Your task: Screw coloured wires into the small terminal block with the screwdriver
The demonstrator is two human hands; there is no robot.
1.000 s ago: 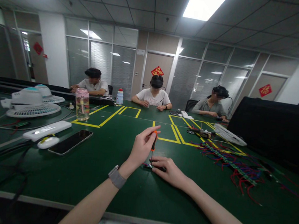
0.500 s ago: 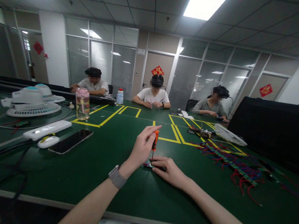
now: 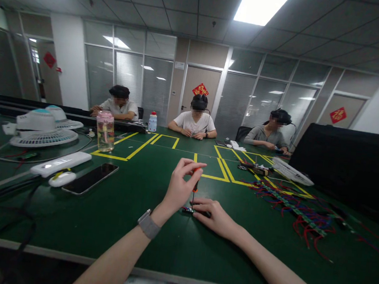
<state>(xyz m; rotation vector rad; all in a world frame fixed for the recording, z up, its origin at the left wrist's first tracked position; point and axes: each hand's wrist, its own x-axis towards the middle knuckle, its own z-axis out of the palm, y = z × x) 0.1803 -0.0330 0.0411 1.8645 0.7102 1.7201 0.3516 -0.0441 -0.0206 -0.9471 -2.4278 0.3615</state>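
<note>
My left hand is closed around the orange and black handle of a screwdriver, which stands upright. The shaft runs down to a small dark part lying on the green table. Its exact kind is too small to make out. My right hand rests on the table just right of that part, fingertips pressed at its edge beside the screwdriver's tip. A dark piece shows beneath the right fingers, mostly hidden. A grey-banded watch is on my left wrist.
Left lie a phone, a white power strip, a drink bottle and white fans. Right are circuit boards with red and blue wires and a black monitor. Three people sit across the table behind yellow tape lines.
The left fingers have shifted round the screwdriver handle, with the thumb and fingertips now covering more of its top. The right hand and the small part have stayed in place.
</note>
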